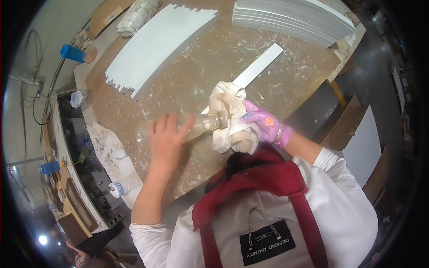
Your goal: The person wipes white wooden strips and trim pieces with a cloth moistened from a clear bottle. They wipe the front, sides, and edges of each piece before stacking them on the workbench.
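My bare left hand (166,137) is wrapped round a clear bottle (200,123), which lies tipped over on its side in the air. The bottle's neck points right, its mouth up against a crumpled, stained white rag (221,99). That rag is bunched in my right hand (267,126), which wears a pink glove with a flower pattern. Beneath the rag, a narrow white strip (259,66) lies slantwise on the brown worktable (201,58); its middle is hidden by the cloth.
At the far left of the table, white slats (156,49) lie side by side in a curved row. More white slats (286,20) stand at the far right. A wrapped bundle (138,17), a blue container (73,53) and a stained cloth (111,149) line the left side. Cardboard (346,123) stands right.
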### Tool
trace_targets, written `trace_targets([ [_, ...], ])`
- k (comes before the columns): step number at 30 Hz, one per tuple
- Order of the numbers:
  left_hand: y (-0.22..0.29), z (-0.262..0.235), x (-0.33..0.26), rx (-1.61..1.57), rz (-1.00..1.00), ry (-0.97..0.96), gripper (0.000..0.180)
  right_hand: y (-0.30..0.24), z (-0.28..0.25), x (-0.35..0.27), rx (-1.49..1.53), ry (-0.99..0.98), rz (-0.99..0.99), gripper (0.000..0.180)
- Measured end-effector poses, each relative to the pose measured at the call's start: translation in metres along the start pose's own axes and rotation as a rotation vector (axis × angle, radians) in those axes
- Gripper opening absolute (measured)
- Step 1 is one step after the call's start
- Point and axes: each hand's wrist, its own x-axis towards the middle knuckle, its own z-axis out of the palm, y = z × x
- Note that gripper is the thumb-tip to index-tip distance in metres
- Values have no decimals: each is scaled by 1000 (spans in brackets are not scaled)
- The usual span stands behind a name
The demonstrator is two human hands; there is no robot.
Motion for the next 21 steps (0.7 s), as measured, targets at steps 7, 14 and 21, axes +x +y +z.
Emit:
trace_targets([
  [7,9,-12,6,25,3,-23,62,-19,-6,-5,-12,18,24,82],
  [14,-2,14,-15,-324,-94,10,69,-4,3,17,60,-176,27,70],
  [21,-67,46,-34,-626,-896,238,77,0,-6,44,133,-90,21,56],
])
